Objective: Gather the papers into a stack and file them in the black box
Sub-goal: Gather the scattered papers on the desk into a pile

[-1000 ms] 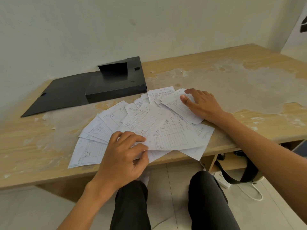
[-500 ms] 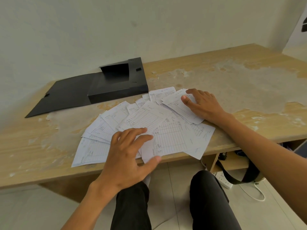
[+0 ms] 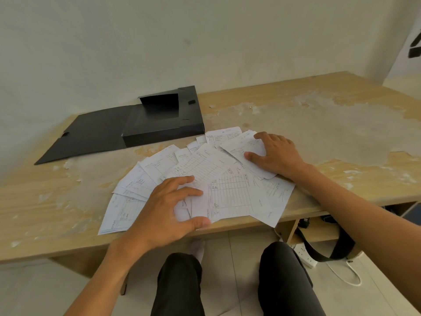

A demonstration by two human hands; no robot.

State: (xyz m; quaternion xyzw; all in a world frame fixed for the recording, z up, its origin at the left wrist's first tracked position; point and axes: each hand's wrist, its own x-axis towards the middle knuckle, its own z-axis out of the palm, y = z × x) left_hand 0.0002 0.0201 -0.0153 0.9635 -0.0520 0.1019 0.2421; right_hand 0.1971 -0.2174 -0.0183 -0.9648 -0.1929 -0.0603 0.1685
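Several white printed papers (image 3: 230,190) lie fanned out and overlapping along the table's near edge. My left hand (image 3: 168,208) rests on the fan's near middle, fingers spread, thumb hooked under the edge of a front sheet. Flat on the sheets at the fan's far right lies my right hand (image 3: 275,153), fingers apart, pressing down. The black box (image 3: 164,124) stands open behind the papers, its lid (image 3: 91,135) folded flat to the left.
The wooden table (image 3: 330,133) has a worn, peeling surface and meets a pale wall at the back. Under the table are my knees, a shelf, a black strap (image 3: 328,249) and a white power strip (image 3: 305,254) with a cable.
My left hand opened from a curled pinch and slid toward the near middle sheets, thumb now at their front edge. A few front sheets shifted. The right hand stayed put.
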